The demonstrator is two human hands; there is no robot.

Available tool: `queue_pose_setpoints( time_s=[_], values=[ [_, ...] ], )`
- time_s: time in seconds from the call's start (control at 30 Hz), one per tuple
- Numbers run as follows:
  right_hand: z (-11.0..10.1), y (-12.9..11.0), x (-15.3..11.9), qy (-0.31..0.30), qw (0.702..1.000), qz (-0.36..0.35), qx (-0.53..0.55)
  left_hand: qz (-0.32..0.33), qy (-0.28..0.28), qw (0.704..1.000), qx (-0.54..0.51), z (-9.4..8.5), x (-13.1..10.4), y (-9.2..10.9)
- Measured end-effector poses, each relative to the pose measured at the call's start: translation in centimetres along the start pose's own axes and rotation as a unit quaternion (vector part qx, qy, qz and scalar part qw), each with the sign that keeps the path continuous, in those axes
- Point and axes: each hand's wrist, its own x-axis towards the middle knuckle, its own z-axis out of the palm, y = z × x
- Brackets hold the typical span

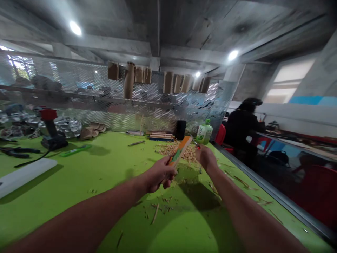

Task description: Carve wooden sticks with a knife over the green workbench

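My left hand point(162, 173) is closed around the lower end of a flat wooden strip point(180, 151), which has orange and green colouring on its face and bare pale wood along its edge. The strip is tilted up and away from me. To its right, my right hand point(206, 156) grips a small knife point(195, 142); its thin metal tip and a bit of red show beside the strip's far end, while the fist hides the rest. Beyond and below both hands lies a heap of wood shavings point(191, 154) on the green tabletop point(110, 182).
Behind the shavings stand a green-capped bottle point(204, 131), a dark phone-like slab point(180, 129) and stacked wooden sticks point(161, 136). A drill point(51, 128), pliers point(18, 151) and a white bar point(27, 175) lie left. A perforated metal screen point(118, 114) backs the table. A person point(243, 123) sits right.
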Motion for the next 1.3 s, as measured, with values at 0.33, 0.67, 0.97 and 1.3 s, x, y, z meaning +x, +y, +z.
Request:
queue_pose_setpoints(
  time_s=[0.33, 0.67, 0.97, 1.3],
  values=[
    [0.9, -5.0, -5.1, -0.022, 0.982, -0.188, 0.007, 0.01, 0.095, 0.993, -0.075, -1.4, 1.3, -0.5],
    [0.3, -5.3, -5.9, -0.025, 0.973, -0.217, -0.073, 0.03, 0.101, 0.99, -0.093, -0.2, 0.6, -0.1],
    [0.0, -4.3, -4.0, -0.014, 0.98, -0.169, -0.104, 0.007, 0.085, 0.994, -0.062, 0.4, -0.1, 0.6],
    [0.5, -2.1, -1.5, -0.004, 0.991, -0.088, -0.096, -0.021, 0.064, 0.996, -0.058, 0.6, -0.4, 0.8]
  ],
)
